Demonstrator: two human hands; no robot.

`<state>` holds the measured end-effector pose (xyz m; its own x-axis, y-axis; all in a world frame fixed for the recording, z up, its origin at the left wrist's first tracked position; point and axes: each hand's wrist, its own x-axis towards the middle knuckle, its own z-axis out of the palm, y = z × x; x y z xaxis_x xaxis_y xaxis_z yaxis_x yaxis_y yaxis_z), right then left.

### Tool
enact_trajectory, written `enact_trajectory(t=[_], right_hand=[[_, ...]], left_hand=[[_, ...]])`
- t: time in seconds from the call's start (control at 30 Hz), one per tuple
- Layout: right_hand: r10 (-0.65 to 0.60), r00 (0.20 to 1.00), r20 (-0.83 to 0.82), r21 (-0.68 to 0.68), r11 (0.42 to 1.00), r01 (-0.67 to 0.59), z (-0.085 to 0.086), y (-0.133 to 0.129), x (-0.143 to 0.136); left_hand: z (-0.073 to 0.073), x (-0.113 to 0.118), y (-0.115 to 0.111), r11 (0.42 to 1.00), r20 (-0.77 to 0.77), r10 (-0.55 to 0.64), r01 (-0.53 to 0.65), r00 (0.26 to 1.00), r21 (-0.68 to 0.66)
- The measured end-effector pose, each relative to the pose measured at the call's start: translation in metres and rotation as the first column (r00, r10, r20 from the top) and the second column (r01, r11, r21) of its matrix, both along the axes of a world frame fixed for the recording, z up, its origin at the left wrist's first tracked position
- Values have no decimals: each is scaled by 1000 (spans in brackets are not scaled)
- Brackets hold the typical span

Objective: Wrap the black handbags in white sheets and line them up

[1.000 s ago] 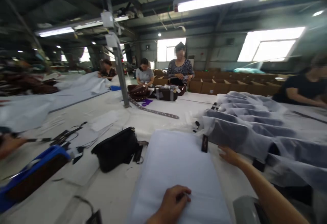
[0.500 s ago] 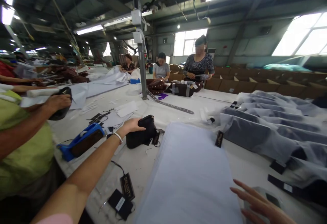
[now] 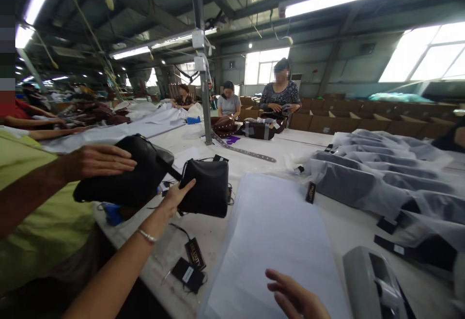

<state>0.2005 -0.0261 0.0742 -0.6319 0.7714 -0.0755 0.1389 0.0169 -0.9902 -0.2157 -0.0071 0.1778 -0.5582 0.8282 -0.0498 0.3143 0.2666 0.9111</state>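
My left hand point(image 3: 178, 198), with a silver bracelet at the wrist, grips a small black pouch point(image 3: 208, 188) by its left edge, thumb on its front. A larger black bag point(image 3: 127, 173) is just left of it, with a co-worker's hand on its side. My right hand point(image 3: 290, 292) hangs over the lower part of the stacked white sheets point(image 3: 276, 236), fingers apart and holding nothing. Two black tags lie on the table below the pouch, one lettered point(image 3: 195, 253) and one with a white label point(image 3: 187, 275).
A grey device point(image 3: 374, 280) stands at the lower right. Behind it lie several dark items in translucent wrapping point(image 3: 341, 178). A metal post point(image 3: 204, 91) rises from the table, near a studded strap point(image 3: 247, 151). Several people are beyond.
The pouch in my left hand has turned its broad side into view. My right hand has moved left over the sheets. The co-worker's black bag has come right, close to my left hand.
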Motion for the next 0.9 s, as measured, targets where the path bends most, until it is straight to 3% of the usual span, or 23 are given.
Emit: enact_trajectory(t=[0.13,0.2,0.23,0.3,0.4,0.5,0.6,0.7,0.8,0.9], right_hand=[[-126,960,-249,-226,972,69,6,-16,-61],[-235,901,-366,-328,938,112,15,-25,-86],[-294,864,-408,-371,919,137,21,-29,-95],[-385,809,-445,-444,879,175,34,-34,-102],[-489,784,-382,-534,809,245,48,-34,-90],[-557,781,-281,-583,746,323,51,-31,-63],[-604,770,-207,-621,689,373,41,-27,-37],[-641,754,-145,-686,614,390,30,-23,-16],[-661,746,-83,-732,548,404,26,-15,1],[-616,784,-79,-705,590,393,27,-1,9]], left_hand=[[-20,61,-39,997,343,-71,63,937,37],[-33,101,-54,989,693,-119,21,711,148],[-39,120,-61,974,774,-163,-26,611,226],[-50,153,-73,937,811,-245,-85,531,339],[-67,180,-88,913,770,-353,15,532,409],[-84,182,-99,896,759,-439,175,481,408],[-97,175,-102,847,780,-526,288,339,447],[-99,168,-95,838,800,-544,198,253,508],[-92,158,-81,875,832,-467,19,301,484],[-82,145,-66,898,808,-403,15,429,440]])
